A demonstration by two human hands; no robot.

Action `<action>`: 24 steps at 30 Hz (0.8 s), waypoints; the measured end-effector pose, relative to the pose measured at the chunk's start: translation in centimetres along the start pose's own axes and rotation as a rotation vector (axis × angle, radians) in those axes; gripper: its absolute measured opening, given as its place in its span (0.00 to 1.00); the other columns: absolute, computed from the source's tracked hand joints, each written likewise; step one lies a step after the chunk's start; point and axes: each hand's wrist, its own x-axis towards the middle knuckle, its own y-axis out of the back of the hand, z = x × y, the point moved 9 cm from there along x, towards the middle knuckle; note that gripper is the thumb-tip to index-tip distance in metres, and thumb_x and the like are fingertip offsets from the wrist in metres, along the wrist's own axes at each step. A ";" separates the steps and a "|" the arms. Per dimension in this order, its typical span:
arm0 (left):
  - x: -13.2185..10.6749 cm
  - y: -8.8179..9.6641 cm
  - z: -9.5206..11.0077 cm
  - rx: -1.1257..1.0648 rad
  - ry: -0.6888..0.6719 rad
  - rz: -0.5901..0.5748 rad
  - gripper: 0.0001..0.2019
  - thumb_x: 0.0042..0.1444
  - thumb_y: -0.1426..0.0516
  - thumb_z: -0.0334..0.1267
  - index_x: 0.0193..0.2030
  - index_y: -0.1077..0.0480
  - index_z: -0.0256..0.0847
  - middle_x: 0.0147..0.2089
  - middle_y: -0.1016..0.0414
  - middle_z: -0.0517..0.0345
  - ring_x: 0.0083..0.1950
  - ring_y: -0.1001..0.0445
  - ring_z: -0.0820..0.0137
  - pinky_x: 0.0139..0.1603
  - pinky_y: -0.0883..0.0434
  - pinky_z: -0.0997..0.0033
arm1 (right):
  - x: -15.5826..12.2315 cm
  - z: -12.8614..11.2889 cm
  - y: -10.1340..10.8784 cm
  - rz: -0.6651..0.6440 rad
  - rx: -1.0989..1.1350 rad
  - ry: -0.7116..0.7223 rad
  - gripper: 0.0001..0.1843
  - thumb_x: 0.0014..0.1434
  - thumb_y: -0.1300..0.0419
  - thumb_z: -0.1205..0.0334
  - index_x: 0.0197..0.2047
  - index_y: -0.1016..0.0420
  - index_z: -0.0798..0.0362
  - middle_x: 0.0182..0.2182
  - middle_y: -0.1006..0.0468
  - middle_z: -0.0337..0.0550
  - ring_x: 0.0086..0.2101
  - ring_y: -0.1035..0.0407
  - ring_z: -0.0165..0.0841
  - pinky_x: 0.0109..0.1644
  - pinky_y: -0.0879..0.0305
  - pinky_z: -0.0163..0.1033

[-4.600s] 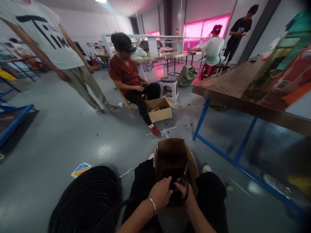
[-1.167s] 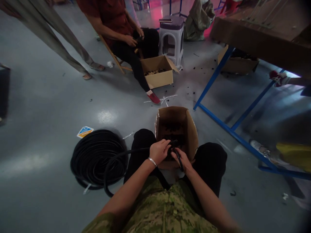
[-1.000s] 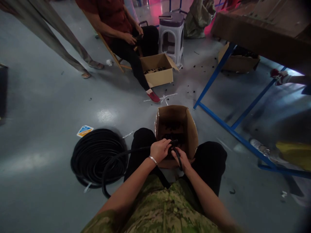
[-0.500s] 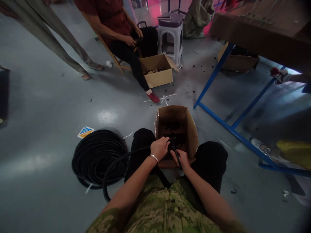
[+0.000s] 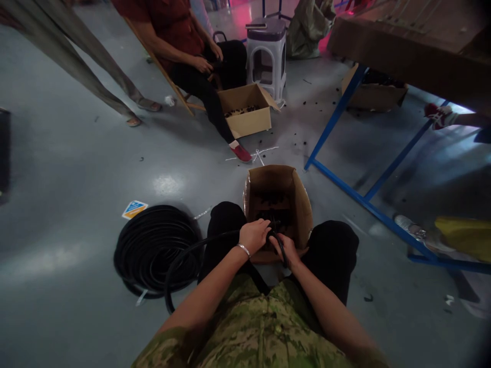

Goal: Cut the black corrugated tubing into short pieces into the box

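I sit with an open cardboard box (image 5: 303,204) between my knees, with dark cut pieces lying inside it. My left hand (image 5: 253,236), with a bracelet on its wrist, is closed around the end of a black hose (image 5: 207,239) just over the box's near edge. That hose runs left to a big coil (image 5: 153,250) on the floor. My right hand (image 5: 287,250) is closed on black-handled scissors (image 5: 282,244), right against the hose end and touching my left hand. The blades are hidden behind my fingers.
A seated person in a red shirt (image 5: 180,30) works over another cardboard box (image 5: 245,110) beside a white stool (image 5: 266,56). A standing person's legs (image 5: 95,71) are at far left. A blue-framed table (image 5: 345,189) stands to the right, and a small card (image 5: 133,208) lies on the floor.
My view dropped from the room to my lap. Over the last second my hands stayed over the box; the left hand shifted slightly along the hose and the slack loop moved a little.
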 end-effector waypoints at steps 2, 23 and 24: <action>0.0 -0.1 0.0 0.001 0.010 -0.009 0.13 0.64 0.53 0.42 0.46 0.30 0.45 0.39 0.27 0.56 0.38 0.28 0.69 0.34 0.38 0.72 | 0.1 0.2 0.2 0.021 -0.040 0.007 0.27 0.53 0.46 0.35 0.26 0.30 0.53 0.20 0.30 0.39 0.23 0.35 0.31 0.25 0.41 0.31; 0.9 -1.5 -1.2 0.061 0.112 -0.055 0.11 0.63 0.52 0.38 0.44 0.30 0.40 0.42 0.27 0.51 0.43 0.26 0.66 0.40 0.34 0.69 | 0.9 0.8 0.8 0.157 -0.134 -0.087 0.30 0.46 0.41 0.34 0.13 0.35 0.53 0.12 0.36 0.38 0.18 0.39 0.29 0.22 0.49 0.33; 0.8 -1.4 -1.2 0.063 0.110 -0.047 0.11 0.63 0.52 0.38 0.45 0.31 0.40 0.42 0.27 0.51 0.44 0.26 0.65 0.40 0.34 0.69 | 1.0 1.2 0.5 0.130 -0.088 -0.134 0.29 0.45 0.40 0.36 0.13 0.35 0.53 0.11 0.36 0.38 0.18 0.39 0.29 0.22 0.48 0.33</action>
